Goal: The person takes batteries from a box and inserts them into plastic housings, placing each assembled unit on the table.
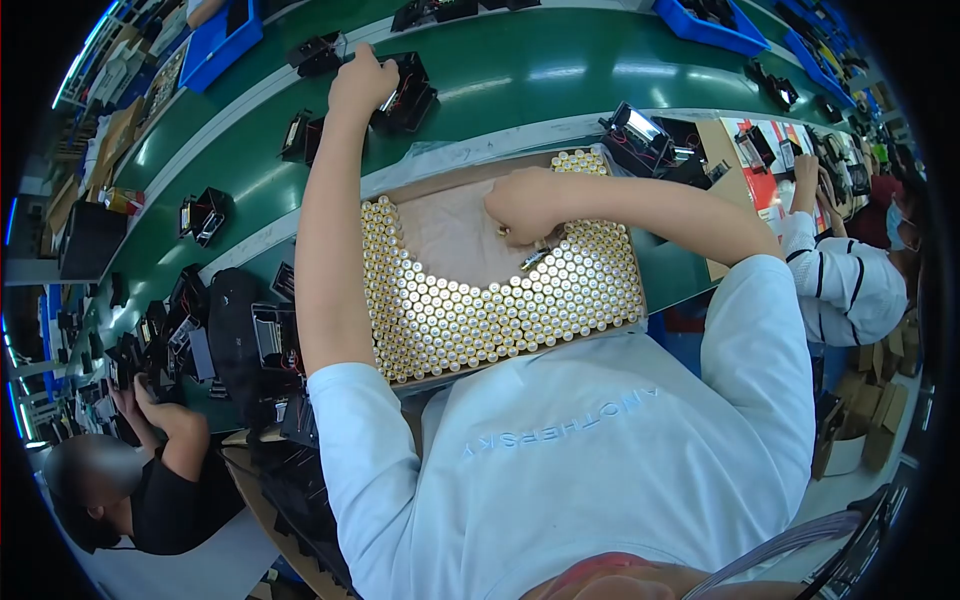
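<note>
My left hand [362, 88] reaches out over the green conveyor, fingers curled at the edge of a black device housing [408, 95]; its fingertips are partly hidden. Another black device [316, 54] lies just left of that hand. My right hand [525, 207] is closed above a shallow cardboard box [440, 378], with the end of a battery showing at its fingers. Upright batteries [490, 325] with pale ends fill the near part and sides of this box, around a bare patch of liner [445, 225]. One battery [535, 258] lies tilted below my right hand.
More black devices with red wires stand along the green belt [540, 80], including one open device [640, 135] right of the box. Blue bins [712, 25] stand at the far side. Co-workers sit at left [160, 470] and right [845, 280].
</note>
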A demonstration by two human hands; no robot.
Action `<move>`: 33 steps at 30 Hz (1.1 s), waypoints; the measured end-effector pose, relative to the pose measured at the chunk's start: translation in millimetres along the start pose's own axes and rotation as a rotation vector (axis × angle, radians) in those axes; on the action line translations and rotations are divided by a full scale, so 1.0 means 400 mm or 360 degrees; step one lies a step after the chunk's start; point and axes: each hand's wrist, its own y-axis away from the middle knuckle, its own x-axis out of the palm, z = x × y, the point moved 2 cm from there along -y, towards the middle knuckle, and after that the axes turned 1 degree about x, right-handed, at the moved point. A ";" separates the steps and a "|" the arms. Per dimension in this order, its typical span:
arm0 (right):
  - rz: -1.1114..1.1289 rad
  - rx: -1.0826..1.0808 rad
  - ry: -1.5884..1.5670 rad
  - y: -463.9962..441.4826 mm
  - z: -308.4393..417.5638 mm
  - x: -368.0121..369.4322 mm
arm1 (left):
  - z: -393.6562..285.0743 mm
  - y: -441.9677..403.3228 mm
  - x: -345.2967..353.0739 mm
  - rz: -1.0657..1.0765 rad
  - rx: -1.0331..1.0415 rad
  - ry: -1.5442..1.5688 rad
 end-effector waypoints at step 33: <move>-0.1281 0.0149 -0.0858 -0.070 -0.347 -0.290 | -0.120 0.040 0.066 0.0227 -0.0220 0.1637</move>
